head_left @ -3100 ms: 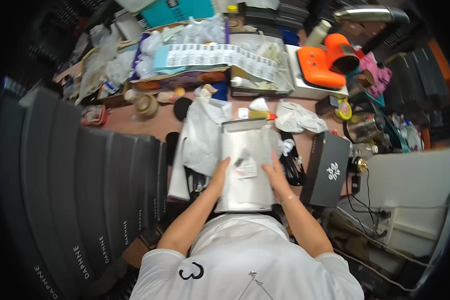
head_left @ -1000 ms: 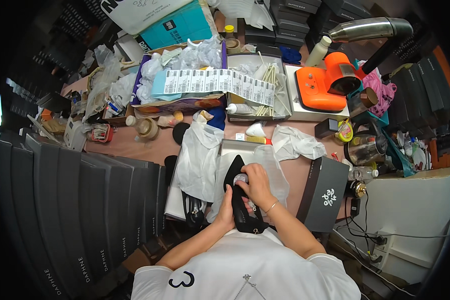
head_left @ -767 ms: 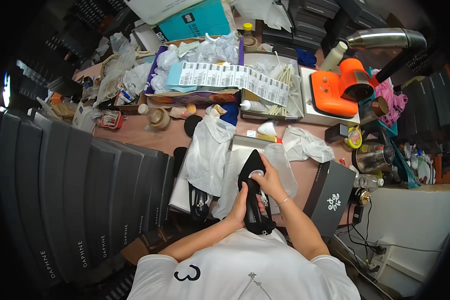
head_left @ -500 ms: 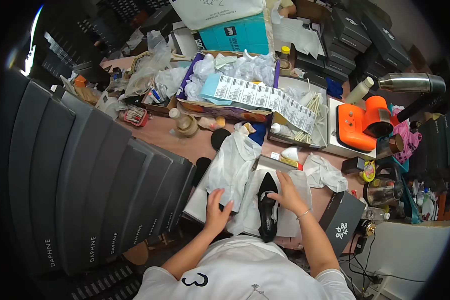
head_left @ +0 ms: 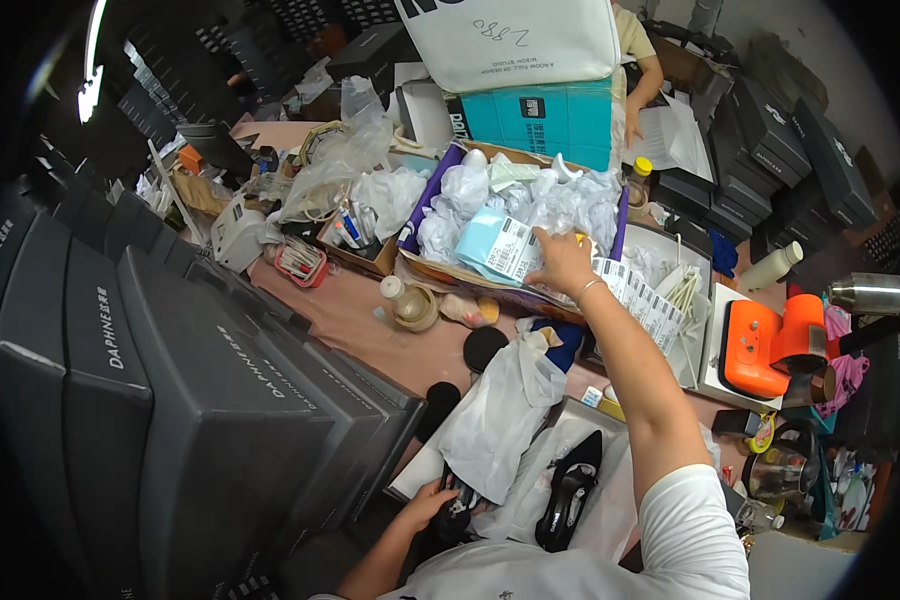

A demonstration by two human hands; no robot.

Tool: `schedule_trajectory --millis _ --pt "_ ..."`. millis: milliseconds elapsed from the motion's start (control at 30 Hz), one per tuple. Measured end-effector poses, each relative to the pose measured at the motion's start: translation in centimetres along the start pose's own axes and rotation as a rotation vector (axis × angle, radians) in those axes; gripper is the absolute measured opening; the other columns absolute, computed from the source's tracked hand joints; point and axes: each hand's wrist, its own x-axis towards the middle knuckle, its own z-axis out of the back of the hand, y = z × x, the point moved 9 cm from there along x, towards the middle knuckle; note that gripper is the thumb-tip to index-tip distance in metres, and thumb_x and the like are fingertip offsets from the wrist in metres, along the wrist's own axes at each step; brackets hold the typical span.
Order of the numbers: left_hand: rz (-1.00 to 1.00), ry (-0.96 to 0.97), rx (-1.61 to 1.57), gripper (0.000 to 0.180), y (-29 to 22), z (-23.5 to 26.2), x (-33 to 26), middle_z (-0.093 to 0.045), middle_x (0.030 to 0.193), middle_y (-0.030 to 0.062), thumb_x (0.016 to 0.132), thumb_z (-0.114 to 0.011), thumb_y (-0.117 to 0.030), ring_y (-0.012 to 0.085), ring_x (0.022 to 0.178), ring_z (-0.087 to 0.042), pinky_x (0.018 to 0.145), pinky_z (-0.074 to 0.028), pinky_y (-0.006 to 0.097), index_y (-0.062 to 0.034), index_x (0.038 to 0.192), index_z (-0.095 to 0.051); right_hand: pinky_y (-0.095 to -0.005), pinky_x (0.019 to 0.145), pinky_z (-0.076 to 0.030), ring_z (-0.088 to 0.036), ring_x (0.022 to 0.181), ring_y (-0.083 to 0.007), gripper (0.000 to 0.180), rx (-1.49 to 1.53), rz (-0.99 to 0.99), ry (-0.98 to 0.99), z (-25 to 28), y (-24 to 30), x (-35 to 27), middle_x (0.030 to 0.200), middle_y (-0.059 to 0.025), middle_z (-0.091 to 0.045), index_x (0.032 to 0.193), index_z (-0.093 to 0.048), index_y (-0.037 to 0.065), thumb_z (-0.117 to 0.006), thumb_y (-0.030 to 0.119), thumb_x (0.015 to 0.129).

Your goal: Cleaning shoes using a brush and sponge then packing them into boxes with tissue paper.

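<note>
My left hand [head_left: 425,506] is closed on a black shoe [head_left: 457,508] near the table's front edge, partly under white tissue paper [head_left: 500,415]. Beside it, a pointed black shoe [head_left: 570,495] lies on white paper in an open shoe box. My right arm stretches far forward over that box. At its end my right hand [head_left: 566,264], thumb and forefinger spread apart, rests at a strip of printed white labels [head_left: 642,302] with a light-blue end [head_left: 480,243]. The strip lies across a purple-edged carton [head_left: 412,222] of crumpled white paper.
Dark grey shoe boxes [head_left: 235,400] stand stacked close on my left. An orange device [head_left: 755,345] sits at the right, near a steel flask [head_left: 865,294]. A glass bottle [head_left: 407,303] stands mid-table. Beyond the teal box [head_left: 540,125], another person's arm [head_left: 645,90] shows.
My right hand has left the pointed shoe and reached forward to the label strip. My left hand has closed on the other shoe. The view has shifted leftward.
</note>
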Motion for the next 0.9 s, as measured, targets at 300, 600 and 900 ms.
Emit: schedule_trajectory --millis 300,600,900 --pt "0.197 0.029 -0.087 0.053 -0.3 -0.7 -0.3 -0.061 0.108 0.0051 0.085 -0.069 -0.029 0.0123 0.098 -0.059 0.085 -0.049 0.027 0.0005 0.124 -0.049 -0.0600 0.104 -0.024 -0.053 0.108 -0.0295 0.075 -0.029 0.138 -0.244 0.0 -1.8 -3.4 0.108 -0.0125 -0.057 0.138 -0.039 0.014 -0.068 0.019 0.069" --pt "0.009 0.150 -0.057 0.060 -3.3 0.3 -10.3 -0.058 0.113 0.0041 0.086 -0.066 -0.037 0.0129 0.104 -0.056 0.089 -0.047 0.030 -0.0036 0.131 -0.045 -0.0438 0.081 -0.043 -0.057 0.095 -0.0327 0.050 0.246 -0.041 -0.761 8.0 -12.4 -13.1 0.102 -0.0156 -0.056 0.126 -0.053 0.011 -0.056 0.003 0.077" --pt "-0.183 0.675 -0.460 0.080 -13.8 -10.2 -8.8 -0.051 0.133 0.0090 0.082 -0.055 -0.065 0.0249 0.126 -0.046 0.109 -0.031 0.046 -0.0089 0.137 -0.041 -0.0501 0.083 -0.045 -0.063 0.094 -0.0298 0.031 -0.596 -0.219 0.036 -9.5 -21.6 -14.9 0.107 -0.0144 -0.063 0.113 -0.061 0.009 -0.051 0.015 0.084"
